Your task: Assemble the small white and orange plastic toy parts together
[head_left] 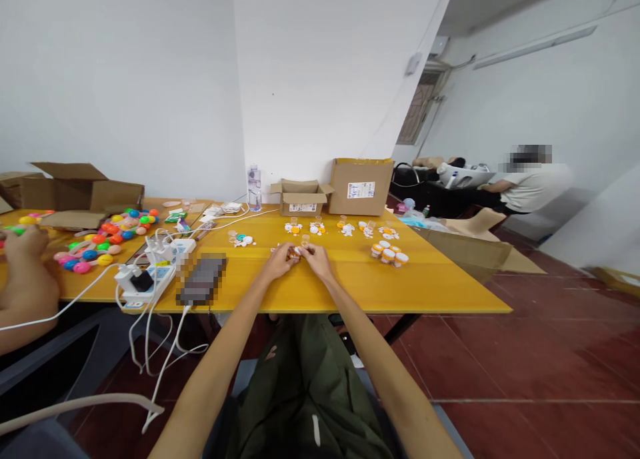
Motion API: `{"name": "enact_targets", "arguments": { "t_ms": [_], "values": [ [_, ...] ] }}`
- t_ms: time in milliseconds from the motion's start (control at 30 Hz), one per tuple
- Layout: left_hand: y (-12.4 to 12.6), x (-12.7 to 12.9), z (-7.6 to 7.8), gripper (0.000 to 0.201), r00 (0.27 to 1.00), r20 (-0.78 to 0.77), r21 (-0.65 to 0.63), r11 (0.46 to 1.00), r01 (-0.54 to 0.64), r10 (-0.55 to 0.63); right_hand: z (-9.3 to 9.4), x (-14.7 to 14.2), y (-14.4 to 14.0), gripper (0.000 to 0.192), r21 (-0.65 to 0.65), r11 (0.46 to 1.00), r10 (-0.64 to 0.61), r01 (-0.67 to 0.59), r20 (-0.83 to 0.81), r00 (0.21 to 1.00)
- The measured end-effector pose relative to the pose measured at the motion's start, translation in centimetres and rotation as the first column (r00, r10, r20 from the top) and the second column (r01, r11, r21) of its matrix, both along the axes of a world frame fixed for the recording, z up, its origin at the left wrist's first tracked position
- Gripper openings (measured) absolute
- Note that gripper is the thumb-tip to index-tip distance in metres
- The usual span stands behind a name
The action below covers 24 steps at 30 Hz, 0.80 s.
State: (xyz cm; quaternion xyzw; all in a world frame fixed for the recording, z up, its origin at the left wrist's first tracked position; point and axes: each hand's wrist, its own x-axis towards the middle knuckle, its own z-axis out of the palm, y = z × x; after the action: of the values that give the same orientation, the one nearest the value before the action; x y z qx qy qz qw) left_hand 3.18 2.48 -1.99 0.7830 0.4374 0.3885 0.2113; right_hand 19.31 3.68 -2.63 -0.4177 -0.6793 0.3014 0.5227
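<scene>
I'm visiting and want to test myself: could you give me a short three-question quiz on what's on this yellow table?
1. True or false: the left hand and right hand meet on one small orange and white piece.
2. What stands beside the small open box, on its left: A a clear bottle, B a lamp, C a mug?
3. Which side of the yellow table holds the colourful round toys?

Key: 1 true; 2 A; 3 the left.

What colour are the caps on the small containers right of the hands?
Orange caps on the small containers, in the head view.
</scene>
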Motion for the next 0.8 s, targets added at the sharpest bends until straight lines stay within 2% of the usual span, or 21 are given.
{"name": "enact_targets", "arguments": {
  "t_ms": [800],
  "values": [
    [0.24,-0.04,-0.03,0.025,1.0,0.007,-0.018,1.0,0.003,-0.003,-0.23,-0.19,0.12,0.028,0.021,0.999,0.035,-0.034,-0.027,0.999]
  ]
}}
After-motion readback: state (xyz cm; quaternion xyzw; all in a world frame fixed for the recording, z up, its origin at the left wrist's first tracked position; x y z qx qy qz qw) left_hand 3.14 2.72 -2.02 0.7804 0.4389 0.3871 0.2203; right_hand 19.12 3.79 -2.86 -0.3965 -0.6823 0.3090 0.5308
